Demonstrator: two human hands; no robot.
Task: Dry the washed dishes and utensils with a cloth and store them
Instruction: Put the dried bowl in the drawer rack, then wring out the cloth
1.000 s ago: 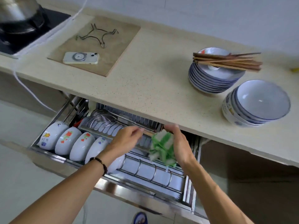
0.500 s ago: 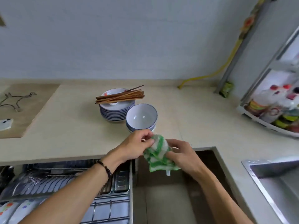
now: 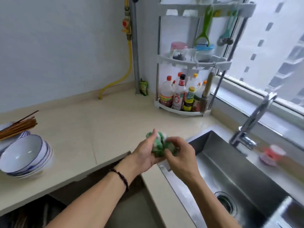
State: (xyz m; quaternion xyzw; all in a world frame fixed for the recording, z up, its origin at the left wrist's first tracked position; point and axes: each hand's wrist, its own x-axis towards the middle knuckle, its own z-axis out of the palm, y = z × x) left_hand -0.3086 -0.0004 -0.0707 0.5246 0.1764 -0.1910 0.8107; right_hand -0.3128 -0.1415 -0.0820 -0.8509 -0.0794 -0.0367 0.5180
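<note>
Surface: pale beige speckled stone countertop (image 3: pixel 102 129), L-shaped, running along the wall and turning towards the window.
Left edge: stack of white bowls with blue rims (image 3: pixel 24 157) standing on the countertop.
Behind the bowls: stack of white, blue-rimmed plates (image 3: pixel 9 140), touching the bowl stack, cut off by the frame edge.
Corner: white three-tier plastic corner rack (image 3: pixel 182 111) standing on the countertop, bottles on its lowest tier.
Beside the rack: small green packet (image 3: pixel 143 87) upright against the grey pipe.
Right: stainless steel sink (image 3: pixel 243 181) set into the countertop.
Behind the sink: chrome tap (image 3: pixel 251 125) and a blurred red and white brush (image 3: pixel 271 154).
</note>
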